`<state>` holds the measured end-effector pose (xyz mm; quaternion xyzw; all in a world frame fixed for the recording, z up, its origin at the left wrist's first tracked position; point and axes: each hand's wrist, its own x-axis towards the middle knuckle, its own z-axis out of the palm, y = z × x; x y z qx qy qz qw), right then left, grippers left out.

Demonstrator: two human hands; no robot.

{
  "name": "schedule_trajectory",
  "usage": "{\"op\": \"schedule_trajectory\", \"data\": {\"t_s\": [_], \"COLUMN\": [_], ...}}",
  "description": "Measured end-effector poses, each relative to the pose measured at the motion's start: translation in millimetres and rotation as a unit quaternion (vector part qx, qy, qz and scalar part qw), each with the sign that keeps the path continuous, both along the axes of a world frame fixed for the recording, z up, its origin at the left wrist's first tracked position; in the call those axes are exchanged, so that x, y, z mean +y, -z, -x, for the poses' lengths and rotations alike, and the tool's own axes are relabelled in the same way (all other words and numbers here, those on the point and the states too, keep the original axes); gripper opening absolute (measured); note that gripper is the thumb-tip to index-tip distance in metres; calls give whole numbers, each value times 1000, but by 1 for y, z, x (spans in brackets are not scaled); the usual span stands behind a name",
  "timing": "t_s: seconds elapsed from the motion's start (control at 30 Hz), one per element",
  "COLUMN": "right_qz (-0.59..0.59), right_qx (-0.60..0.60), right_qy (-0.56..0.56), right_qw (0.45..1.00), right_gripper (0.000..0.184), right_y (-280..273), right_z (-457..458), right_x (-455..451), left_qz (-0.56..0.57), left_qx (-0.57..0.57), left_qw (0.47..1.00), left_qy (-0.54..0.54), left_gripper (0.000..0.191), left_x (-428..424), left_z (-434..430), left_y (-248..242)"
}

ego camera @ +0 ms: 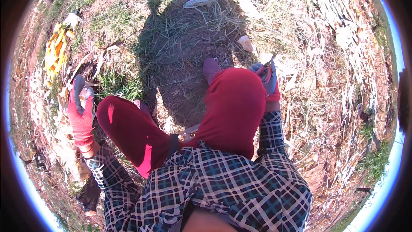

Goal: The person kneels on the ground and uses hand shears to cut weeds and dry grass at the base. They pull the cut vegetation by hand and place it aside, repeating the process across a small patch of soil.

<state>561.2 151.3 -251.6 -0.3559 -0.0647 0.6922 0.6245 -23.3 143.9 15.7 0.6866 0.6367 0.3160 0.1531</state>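
Observation:
My left hand (81, 109), in a red glove with grey coating, is raised beside my left knee. Its thumb and fingers are spread over dry corn husks (62, 103), and I see nothing gripped between them. Past my right knee, my right hand (269, 79) wears the same kind of glove. Its fingers are closed around a small tool with reddish handles (267, 74), perhaps pruning shears; a dark pointed tip shows above the fingers. My knee in red cloth hides part of this hand.
A heap of yellow corn ears (56, 51) lies at the far left. Dry stalks and husks (351, 38) spread along the right. A pale husk (246, 43) rests beyond my right foot. Green grass (120, 85) grows before my left knee. Near my left elbow is a dark object (89, 196).

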Motion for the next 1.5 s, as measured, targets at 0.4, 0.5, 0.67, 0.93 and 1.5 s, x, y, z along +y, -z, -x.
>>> {"op": "schedule_trajectory", "data": {"t_s": [0.4, 0.5, 0.67, 0.93, 1.5], "right_qz": [165, 109, 186, 249, 216], "right_qx": [-69, -68, -33, 58, 41], "right_qy": [179, 99, 144, 21, -149], "right_qw": [967, 987, 971, 966, 964], "right_gripper": [86, 77, 81, 88, 61], "right_y": [13, 56, 34, 3, 16], "right_z": [-3, -29, 14, 67, 138], "right_x": [-23, -57, 9, 91, 221], "left_qz": [494, 609, 739, 795, 700], "left_qx": [219, 68, -70, -184, -228], "left_qw": [811, 674, 542, 486, 620], "left_qy": [224, 414, 394, 314, 272], "left_gripper": [54, 54, 59, 43, 48], "left_x": [-44, -117, -140, -78, -5], "left_z": [-164, -175, -175, -189, -230], "left_y": [216, 302, 337, 293, 316]}}
